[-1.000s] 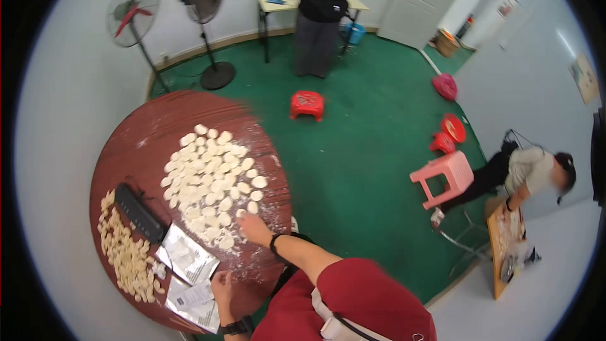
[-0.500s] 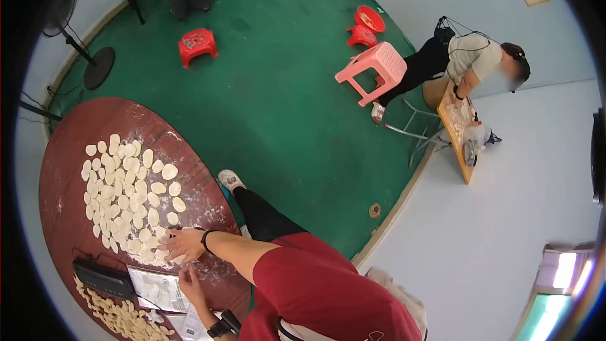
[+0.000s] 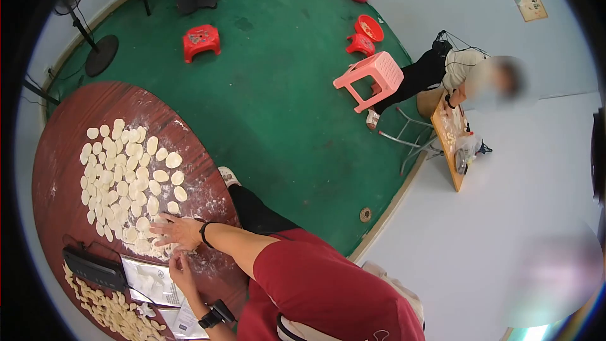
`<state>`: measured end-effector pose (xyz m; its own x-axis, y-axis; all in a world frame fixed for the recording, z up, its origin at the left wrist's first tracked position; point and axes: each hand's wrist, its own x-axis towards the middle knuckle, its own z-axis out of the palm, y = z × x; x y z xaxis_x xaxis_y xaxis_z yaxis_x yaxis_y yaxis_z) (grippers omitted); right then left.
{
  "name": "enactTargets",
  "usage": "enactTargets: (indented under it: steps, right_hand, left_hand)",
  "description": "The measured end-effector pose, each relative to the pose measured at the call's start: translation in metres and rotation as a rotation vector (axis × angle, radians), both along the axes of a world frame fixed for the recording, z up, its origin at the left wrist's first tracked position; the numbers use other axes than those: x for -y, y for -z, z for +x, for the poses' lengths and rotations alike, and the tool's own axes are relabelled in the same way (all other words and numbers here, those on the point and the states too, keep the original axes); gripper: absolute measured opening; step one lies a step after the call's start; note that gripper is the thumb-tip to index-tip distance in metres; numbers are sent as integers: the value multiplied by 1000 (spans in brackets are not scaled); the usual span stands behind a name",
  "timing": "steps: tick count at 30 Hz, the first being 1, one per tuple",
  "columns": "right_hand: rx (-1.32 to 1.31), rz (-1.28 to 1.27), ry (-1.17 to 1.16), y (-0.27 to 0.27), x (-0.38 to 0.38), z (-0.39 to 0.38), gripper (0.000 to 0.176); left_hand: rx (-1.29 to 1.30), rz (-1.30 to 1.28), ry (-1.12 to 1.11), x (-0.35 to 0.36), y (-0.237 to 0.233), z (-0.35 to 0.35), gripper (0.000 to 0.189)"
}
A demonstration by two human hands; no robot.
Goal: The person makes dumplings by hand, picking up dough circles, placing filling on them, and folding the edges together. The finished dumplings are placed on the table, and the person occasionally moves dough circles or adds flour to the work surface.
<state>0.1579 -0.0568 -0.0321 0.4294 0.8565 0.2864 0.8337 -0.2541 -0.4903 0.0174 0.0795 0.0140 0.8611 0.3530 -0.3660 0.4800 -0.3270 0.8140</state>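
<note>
My right hand point(image 3: 180, 232), with a black band at its wrist, lies palm down with fingers spread over floured dough at the near edge of the spread. Just below it my left hand point(image 3: 181, 273), wearing a black watch point(image 3: 216, 314), has its fingers bent together near the floury patch; what they hold, if anything, is hidden. Many flat round dough wrappers point(image 3: 120, 180) lie overlapping on the dark red round table point(image 3: 69, 113). Loose flour point(image 3: 148, 249) dusts the wood around my fingertips.
A black box-like device point(image 3: 93, 268) with a cord, a white packet point(image 3: 151, 281) and a heap of small dough pieces point(image 3: 113, 306) lie beside my left arm. A pink stool point(image 3: 372, 81) and red stool point(image 3: 202, 43) stand on the floor. Another person works at a small table point(image 3: 449, 145).
The whole view has shifted slightly. My right hand stays over the dough with fingers spread, and my left hand has come a little closer to the floury patch.
</note>
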Motion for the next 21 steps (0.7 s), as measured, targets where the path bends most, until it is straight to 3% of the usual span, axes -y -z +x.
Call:
enactTargets:
  steps: [6, 8, 9, 12, 13, 15, 17, 18, 19, 20, 21]
  right_hand:
    - [-80, 63, 132, -19, -2, 1, 53]
    - [-64, -224, 158, -26, -1, 6, 41]
    - [-58, -118, 187, -33, 6, 7, 29]
    - [-118, -224, 222, -52, 15, 14, 26]
    - [-160, -124, 292, -50, 16, 16, 22]
    - [-27, -97, 211, -10, 11, 28, 20]
    - [188, -380, -68, -10, 19, 49, 19]
    - [-350, -73, 169, 11, 21, 52, 20]
    - [-185, -14, -71, -15, 33, 68, 22]
    - [-523, -28, 62, -40, 51, 72, 22]
    - [-471, -171, 103, -40, 60, 86, 23]
  left_hand:
    - [66, -61, 1, 5, -11, -10, 22]
    - [78, -59, 8, -2, -7, -18, 21]
    - [60, -67, -1, -3, -9, -21, 21]
    - [53, -68, -39, -2, -14, -29, 20]
    - [50, -62, -77, -5, -14, -34, 20]
    - [147, 62, -46, -7, -10, -46, 20]
    - [203, 131, -77, -4, -29, -52, 21]
    - [205, 145, -103, 2, -44, -56, 21]
    - [185, 112, -168, 7, -59, -59, 20]
    - [171, 74, -235, 12, -71, -59, 19]
    - [150, 5, -305, 12, -70, -65, 18]
